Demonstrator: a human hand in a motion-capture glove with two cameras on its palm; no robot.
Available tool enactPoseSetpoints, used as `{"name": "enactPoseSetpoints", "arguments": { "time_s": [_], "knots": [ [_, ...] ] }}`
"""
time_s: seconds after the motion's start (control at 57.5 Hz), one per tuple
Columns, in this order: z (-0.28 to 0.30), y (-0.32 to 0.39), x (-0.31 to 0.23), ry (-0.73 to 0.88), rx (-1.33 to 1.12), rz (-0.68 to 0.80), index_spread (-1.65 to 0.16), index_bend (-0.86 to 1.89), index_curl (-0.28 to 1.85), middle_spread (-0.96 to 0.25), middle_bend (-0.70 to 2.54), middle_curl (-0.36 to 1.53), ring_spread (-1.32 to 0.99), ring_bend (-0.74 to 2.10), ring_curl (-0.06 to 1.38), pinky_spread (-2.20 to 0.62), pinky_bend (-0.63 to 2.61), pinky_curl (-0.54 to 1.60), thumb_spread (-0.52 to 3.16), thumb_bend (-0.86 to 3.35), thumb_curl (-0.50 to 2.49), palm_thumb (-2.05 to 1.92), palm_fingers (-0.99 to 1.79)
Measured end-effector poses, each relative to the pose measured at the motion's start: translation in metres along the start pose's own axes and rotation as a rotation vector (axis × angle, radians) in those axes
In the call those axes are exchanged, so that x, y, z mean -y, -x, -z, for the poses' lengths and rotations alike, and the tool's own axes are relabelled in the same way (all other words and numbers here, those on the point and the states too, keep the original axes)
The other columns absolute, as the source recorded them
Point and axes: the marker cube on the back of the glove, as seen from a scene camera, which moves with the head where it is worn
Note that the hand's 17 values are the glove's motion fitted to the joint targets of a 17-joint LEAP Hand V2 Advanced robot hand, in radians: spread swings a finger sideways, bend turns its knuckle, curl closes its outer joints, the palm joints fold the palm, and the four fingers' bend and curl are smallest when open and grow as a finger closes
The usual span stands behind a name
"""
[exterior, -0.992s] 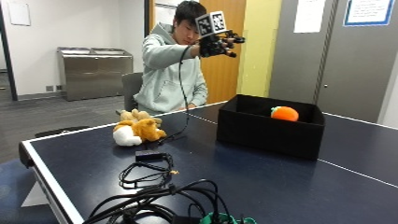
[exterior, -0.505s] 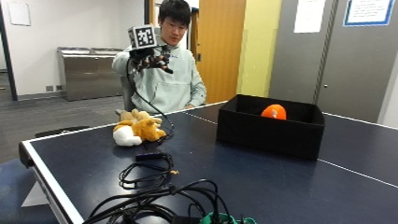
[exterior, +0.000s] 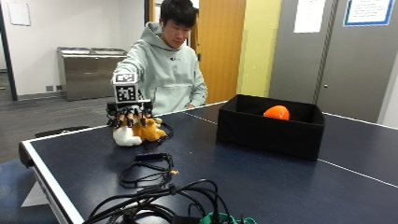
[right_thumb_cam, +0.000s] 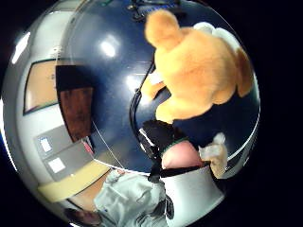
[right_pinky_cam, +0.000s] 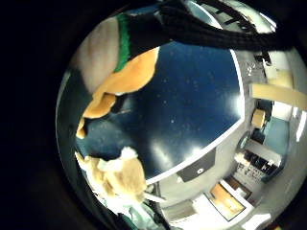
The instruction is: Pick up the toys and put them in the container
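The grip [exterior: 129, 120] hides the plush toys' [exterior: 140, 133] tops; contact cannot be told

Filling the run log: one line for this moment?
right hand: over plush toys, fingers down, no grip seen | orange toy: in black container

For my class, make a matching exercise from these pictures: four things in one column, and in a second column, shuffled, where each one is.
Things:
1. orange toy
2. plush toys
3. gloved right hand
4. loose black cables

Places:
A. over the plush toys, fingers pointing down
B. inside the black container
C. near the table's front edge
D. on the table under the hand, left of the container

Pairs: 1-B, 2-D, 3-A, 4-C
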Motion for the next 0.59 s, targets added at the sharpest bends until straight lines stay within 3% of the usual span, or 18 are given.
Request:
{"name": "enactPoseSetpoints", "arguments": {
  "time_s": [0.209, 0.383, 0.4, 0.591],
  "knots": [
    [-0.022, -0.002, 0.023, 0.056, 0.009, -0.029, -0.32, 0.24, 0.35, 0.00, 0.07, 0.19, 0.07, 0.07, 0.18, 0.09, 1.01, 0.36, 1.14, -0.01, 0.34, 0.10, -0.21],
    [-0.023, -0.001, 0.028, 0.054, 0.041, -0.003, -0.33, 0.39, 0.40, -0.01, 0.03, 0.13, 0.03, 0.43, 0.23, -0.03, 1.11, 0.37, 1.27, 0.12, 0.39, 0.36, 0.18],
    [-0.024, -0.001, 0.028, 0.051, 0.043, 0.002, -0.32, 0.38, 0.40, -0.03, 0.14, 0.15, 0.00, 0.48, 0.25, -0.08, 1.10, 0.37, 1.29, 0.14, 0.40, 0.40, 0.31],
    [-0.020, 0.015, 0.023, 0.060, -0.031, 0.009, -0.31, 0.29, 0.44, -0.14, 0.26, 0.21, -0.19, 0.77, 0.36, -0.28, 1.13, 0.39, 1.33, 0.21, 0.46, 0.57, 0.69]
  ]
}}
